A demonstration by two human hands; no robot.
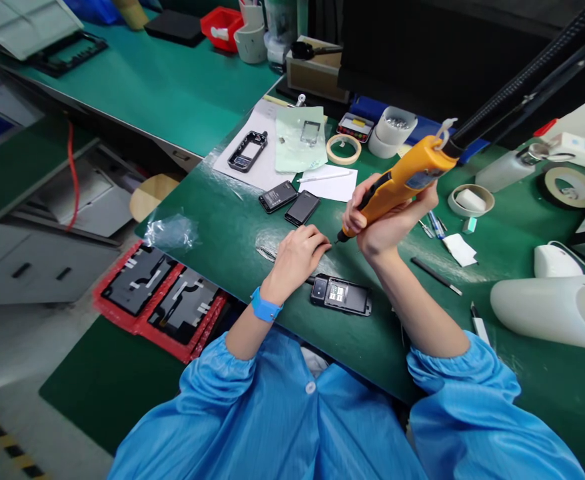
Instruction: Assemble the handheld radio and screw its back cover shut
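Observation:
My right hand (390, 220) is wrapped round an orange electric screwdriver (402, 177), held tilted with its black tip pointing down and left. Close to that tip, my left hand (300, 253) has thumb and fingers drawn together; whatever they pinch is too small or hidden to make out. A blue band circles the left wrist. Just below the hands lies a black handset (345, 295) with its back open, its upper end partly behind my left hand. Two dark batteries or small phone-like blocks, one nearer left (278, 197) and one nearer right (302, 208), rest beyond my left hand.
Farther back, a black handset frame (247, 151) lies on white paper beside a pale green sheet (300, 150). Masking tape (343, 149) and a white screw cup (392, 132) stand behind. Tweezers-like black stick (436, 276) and a cutter (479, 323) lie right. Red-wrapped panels (160, 293) sit lower left.

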